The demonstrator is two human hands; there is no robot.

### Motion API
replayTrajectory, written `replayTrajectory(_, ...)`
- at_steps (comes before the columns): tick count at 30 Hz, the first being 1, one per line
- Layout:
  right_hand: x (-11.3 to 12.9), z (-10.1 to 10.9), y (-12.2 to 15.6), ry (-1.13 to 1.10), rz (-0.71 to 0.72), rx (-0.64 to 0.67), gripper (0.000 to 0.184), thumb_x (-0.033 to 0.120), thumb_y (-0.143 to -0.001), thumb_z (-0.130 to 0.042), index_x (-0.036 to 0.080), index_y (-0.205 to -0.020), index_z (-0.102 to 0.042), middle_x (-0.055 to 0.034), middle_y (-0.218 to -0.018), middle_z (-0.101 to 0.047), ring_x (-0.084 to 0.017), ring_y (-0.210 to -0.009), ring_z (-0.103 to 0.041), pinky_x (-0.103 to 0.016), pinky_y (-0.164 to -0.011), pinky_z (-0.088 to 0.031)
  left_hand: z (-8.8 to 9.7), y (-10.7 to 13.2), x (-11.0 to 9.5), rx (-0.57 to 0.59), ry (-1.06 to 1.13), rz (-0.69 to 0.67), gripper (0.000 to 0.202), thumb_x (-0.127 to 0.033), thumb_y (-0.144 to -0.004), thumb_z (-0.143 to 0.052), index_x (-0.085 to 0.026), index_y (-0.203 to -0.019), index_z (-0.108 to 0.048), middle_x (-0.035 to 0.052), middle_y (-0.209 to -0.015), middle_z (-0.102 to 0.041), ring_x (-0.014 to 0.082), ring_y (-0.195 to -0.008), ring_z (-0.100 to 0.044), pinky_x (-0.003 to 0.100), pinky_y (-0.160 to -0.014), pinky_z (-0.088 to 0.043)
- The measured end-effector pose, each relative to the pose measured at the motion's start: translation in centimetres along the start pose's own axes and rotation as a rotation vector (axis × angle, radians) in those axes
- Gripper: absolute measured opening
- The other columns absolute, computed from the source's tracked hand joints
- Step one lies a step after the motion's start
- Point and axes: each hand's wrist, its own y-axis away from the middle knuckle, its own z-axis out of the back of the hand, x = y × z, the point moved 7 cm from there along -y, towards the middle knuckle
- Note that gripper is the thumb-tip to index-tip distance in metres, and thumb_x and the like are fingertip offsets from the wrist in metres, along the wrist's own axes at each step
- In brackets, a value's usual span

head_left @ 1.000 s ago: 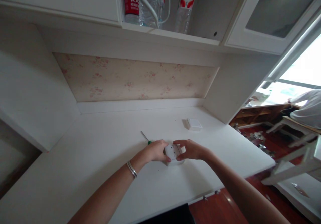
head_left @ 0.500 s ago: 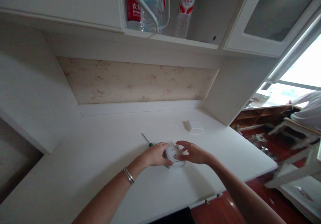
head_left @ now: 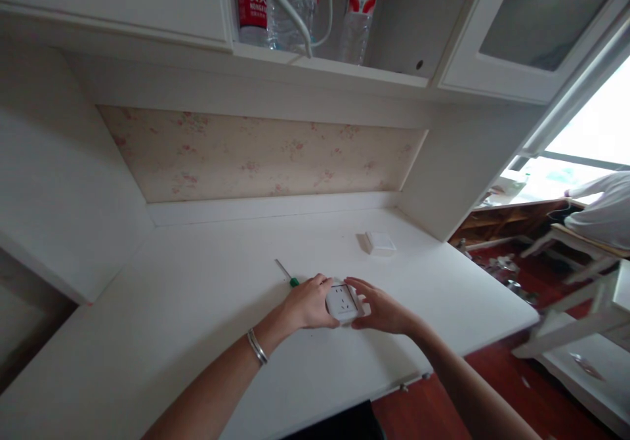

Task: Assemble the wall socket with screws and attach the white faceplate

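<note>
A white wall socket [head_left: 343, 301] with its plug holes facing up rests on the white desk [head_left: 197, 308]. My left hand [head_left: 308, 303] grips the socket's left edge, fingers curled round it. My right hand [head_left: 382, 308] clasps its right edge, thumb and fingers pressed to the sides. Just behind my left hand lies a thin screwdriver [head_left: 285, 272] with a green handle, partly hidden by my knuckles. A silver bracelet [head_left: 258, 347] circles my left wrist.
A second white square plate [head_left: 380, 243] lies farther back on the right. Water bottles [head_left: 252, 3] and a white cable stand on the shelf above. The desk's front-right edge drops to a red floor; white furniture and another person's sleeve [head_left: 603, 207] are at the right.
My right hand has slid from on top of the socket to its right side, uncovering the socket's face. The left hand stays on the left edge.
</note>
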Motion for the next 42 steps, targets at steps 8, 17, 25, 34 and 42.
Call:
replayTrajectory(8, 0.2, 0.1, -0.3, -0.013, -0.059, 0.08, 0.083, 0.034, -0.059, -0.079, 0.024, -0.133, -0.042, -0.0119, -0.141, -0.031, -0.025, -0.104, -0.053, -0.04, -0.09, -0.045, 0.2, 0.5, 0.3, 0.024, 0.1, 0.032, 0.08, -0.056, -0.048, -0.076, -0.026, -0.118, -0.051, 0.0042, -0.115, -0.05, 0.0247, -0.101, -0.054, 0.029, -0.09, -0.043)
replayTrajectory(17, 0.2, 0.2, -0.4, -0.008, -0.041, 0.085, 0.064, 0.043, -0.073, -0.068, 0.024, -0.131, -0.046, -0.0108, -0.141, -0.031, -0.024, -0.109, -0.05, -0.037, -0.09, -0.045, 0.0, 0.3, 0.3, 0.029, 0.105, 0.031, 0.069, -0.054, -0.055, -0.073, -0.025, -0.115, -0.054, 0.0036, -0.113, -0.052, 0.0224, -0.095, -0.057, 0.029, -0.088, -0.044)
replayTrajectory(25, 0.2, 0.2, -0.8, 0.068, -0.018, 0.123, 0.085, 0.044, -0.063, -0.076, 0.021, -0.136, -0.039, -0.0115, -0.143, -0.03, -0.029, -0.124, -0.036, -0.042, -0.102, -0.032, 0.3, 0.2, 0.4, 0.025, 0.087, 0.043, 0.063, -0.055, -0.056, -0.072, -0.024, -0.108, -0.058, 0.0034, -0.11, -0.055, 0.0216, -0.091, -0.059, 0.028, -0.087, -0.045)
replayTrajectory(34, -0.3, 0.2, -1.0, 0.021, -0.041, 0.081, 0.088, 0.036, -0.054, -0.081, 0.024, -0.133, -0.042, -0.0116, -0.135, -0.04, -0.026, -0.102, -0.054, -0.038, -0.083, -0.047, -0.2, -0.2, 0.8, 0.044, 0.121, 0.103, 0.066, -0.055, -0.048, -0.078, -0.022, -0.102, -0.058, 0.0036, -0.104, -0.054, 0.0221, -0.09, -0.058, 0.028, -0.082, -0.047)
replayTrajectory(42, 0.1, 0.4, -1.6, -0.041, -0.079, 0.148, 0.071, 0.043, -0.066, -0.074, 0.022, -0.128, -0.046, -0.01, -0.13, -0.044, -0.022, -0.095, -0.055, -0.033, -0.078, -0.049, -0.8, -0.7, 1.1, 0.05, 0.119, 0.119, 0.068, -0.052, -0.044, -0.08, -0.019, -0.099, -0.056, 0.0058, -0.105, -0.051, 0.0241, -0.095, -0.056, 0.03, -0.082, -0.047)
